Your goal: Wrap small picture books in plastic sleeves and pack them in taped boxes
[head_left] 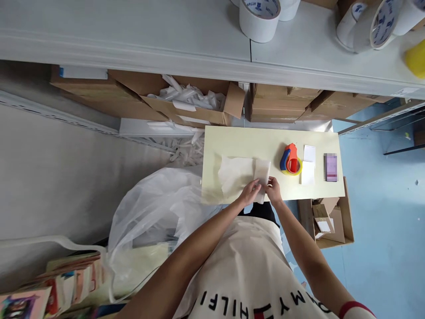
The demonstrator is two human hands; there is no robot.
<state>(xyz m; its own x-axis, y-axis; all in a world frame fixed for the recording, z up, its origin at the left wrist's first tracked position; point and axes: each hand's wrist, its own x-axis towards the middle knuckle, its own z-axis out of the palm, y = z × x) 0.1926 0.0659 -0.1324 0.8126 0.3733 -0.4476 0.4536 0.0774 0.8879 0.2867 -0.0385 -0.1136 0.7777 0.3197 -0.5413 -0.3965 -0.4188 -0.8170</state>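
A small pale yellow table (pixel 239 141) stands below me. On it lies a sheet of white wrapping paper (pixel 234 175) with a white wrapped packet (pixel 262 170) at its right edge. My left hand (pixel 250 192) and my right hand (pixel 272 189) meet at the near end of the packet, fingers pinched on it. An orange and blue tape dispenser (pixel 290 160) with a yellow roll sits just right of the packet.
White cards (pixel 308 166) and a blurred purple item (pixel 330 167) lie on the table's right part. Open cardboard boxes (pixel 186 104) sit under a white shelf (pixel 166 40) bearing tape rolls (pixel 259 17). A big clear plastic bag (pixel 149 221) is at left, books (pixel 66 279) bottom left.
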